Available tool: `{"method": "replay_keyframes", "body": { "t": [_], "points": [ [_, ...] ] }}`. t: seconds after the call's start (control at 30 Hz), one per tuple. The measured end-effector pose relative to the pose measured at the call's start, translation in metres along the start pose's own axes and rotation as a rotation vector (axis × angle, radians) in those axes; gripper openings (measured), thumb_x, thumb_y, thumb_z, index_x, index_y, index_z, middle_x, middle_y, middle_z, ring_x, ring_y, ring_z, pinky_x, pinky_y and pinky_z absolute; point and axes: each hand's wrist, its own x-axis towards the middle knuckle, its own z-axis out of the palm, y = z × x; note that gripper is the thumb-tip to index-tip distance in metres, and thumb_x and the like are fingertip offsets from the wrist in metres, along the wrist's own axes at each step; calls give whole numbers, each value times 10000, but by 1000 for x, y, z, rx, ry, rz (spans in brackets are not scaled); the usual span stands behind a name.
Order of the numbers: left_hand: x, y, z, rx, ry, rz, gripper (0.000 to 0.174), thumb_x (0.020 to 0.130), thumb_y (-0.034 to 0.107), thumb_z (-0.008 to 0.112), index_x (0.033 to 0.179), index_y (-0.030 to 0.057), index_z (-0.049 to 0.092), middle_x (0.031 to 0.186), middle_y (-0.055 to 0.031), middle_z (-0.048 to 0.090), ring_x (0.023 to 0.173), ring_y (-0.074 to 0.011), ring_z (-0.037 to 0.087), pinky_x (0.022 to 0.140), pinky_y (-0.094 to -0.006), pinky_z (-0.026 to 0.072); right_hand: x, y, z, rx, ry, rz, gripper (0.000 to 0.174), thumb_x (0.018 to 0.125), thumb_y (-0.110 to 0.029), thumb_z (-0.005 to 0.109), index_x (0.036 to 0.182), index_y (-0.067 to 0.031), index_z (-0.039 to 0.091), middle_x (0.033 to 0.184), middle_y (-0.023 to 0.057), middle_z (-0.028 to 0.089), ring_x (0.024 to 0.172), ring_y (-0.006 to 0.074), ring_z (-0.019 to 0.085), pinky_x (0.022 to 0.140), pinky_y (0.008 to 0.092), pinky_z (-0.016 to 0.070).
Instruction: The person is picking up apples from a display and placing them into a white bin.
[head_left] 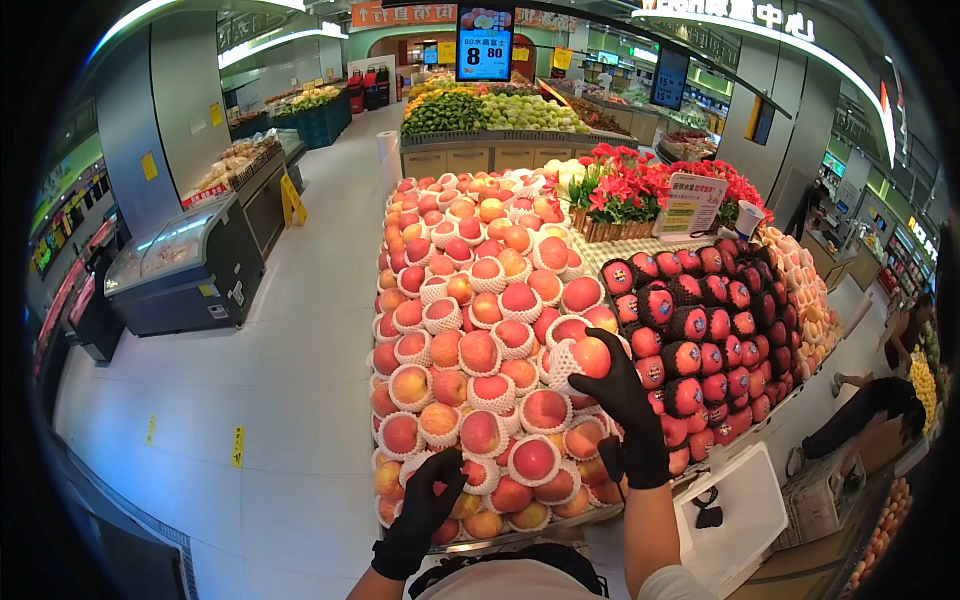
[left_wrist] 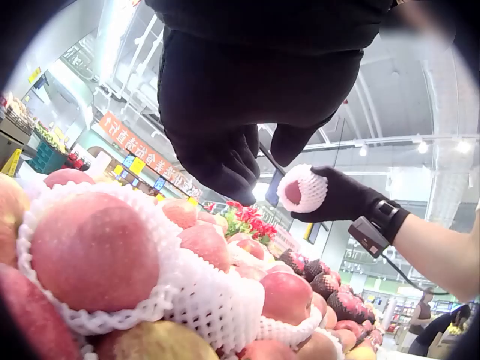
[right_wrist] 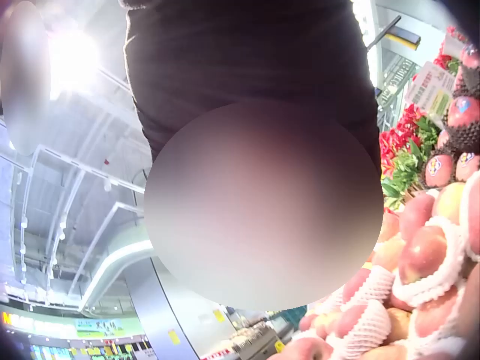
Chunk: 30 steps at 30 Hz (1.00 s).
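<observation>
While the gloved right hand grasps an apple partly sleeved in a white foam net, its thumb and fingers bent about the fruit, the gloved left hand hovers low at the near side of the display. The left fingers are loosely bent, with the thumb apart and nothing visible between them; they lie just beside a netted apple in the pile, and whether they touch it cannot be told. As the left wrist view shows, the held apple is raised above the heap of apples, many of which sit in similar nets. In the right wrist view, a blurred disc hides the fingers. To the right of the heap stand rows of dark-netted apples, with red flowers and a printed card behind them. A white bin lies near the right forearm; a price screen hangs beyond the heap.
</observation>
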Motion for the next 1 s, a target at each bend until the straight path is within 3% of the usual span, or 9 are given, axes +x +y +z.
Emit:
{"method": "replay_keyframes", "body": {
  "t": [0.3,0.33,0.37,0.47,0.53,0.7,0.73,0.8,1.0],
  "points": [
    [52,52,20,-1068,-292,-466,405,979,106,523,1368,33,432,1328,-91,514,1186,-191,525,950,-355,498,-86,-36,77,73,-12,-162,825,684,-138,852,1360,-17,396,1346,171,445,1265,290,447,1048,396,387],
    [50,38,31,-570,-301,-60,456,1016,335,454,1344,17,452,1289,-94,522,1077,-178,579,909,-294,508,-90,-17,89,53,-73,-130,834,686,-157,855,1358,1,385,1344,193,440,1263,321,445,1051,409,386],
    [50,26,32,-691,-275,-194,461,1014,336,460,1344,15,452,1280,-93,526,1070,-181,580,902,-292,511,-91,-4,102,-112,-53,-375,846,683,-170,856,1357,13,379,1354,207,428,1273,343,433,1062,420,374],
    [51,7,26,-1029,-200,-527,464,1007,314,475,1351,5,442,1230,-87,550,1059,-189,575,887,-309,524,-95,-6,112,-23,-75,-281,813,713,-158,830,1367,8,378,1371,204,418,1283,335,425,1064,424,373],
    [44,24,19,-638,-244,-216,459,1007,302,473,1359,10,432,1236,-94,550,1090,-198,571,905,-324,521,-96,3,106,64,-180,-193,794,731,-146,814,1375,4,375,1377,197,416,1286,324,423,1062,421,374],
    [46,64,17,-1054,-163,-402,597,966,364,518,1420,12,357,1393,-126,463,1252,-246,493,1044,-380,431,-97,1,106,250,-72,-67,715,779,-104,768,1381,-16,393,1336,157,453,1164,248,514,971,367,442],
    [48,41,15,-1079,-169,-330,534,964,301,514,1407,34,382,1311,-104,510,1174,-224,547,947,-353,503,-99,0,108,229,-54,-25,700,786,-101,761,1379,-21,397,1315,150,469,1113,232,543,934,350,462],
    [48,38,8,-821,-146,-240,558,934,237,535,1420,26,362,1322,-103,506,1190,-208,531,946,-341,492,-102,2,108,231,-90,76,631,831,-93,711,1378,-38,401,1234,122,523,937,163,596,791,295,504],
    [46,44,9,-534,-12,31,751,781,70,712,1430,13,337,1393,-130,443,1298,-237,435,1088,-380,366,-102,11,117,717,-186,270,570,890,-63,586,1414,-36,364,1213,104,535,950,165,601,804,302,510]
  ]
}}
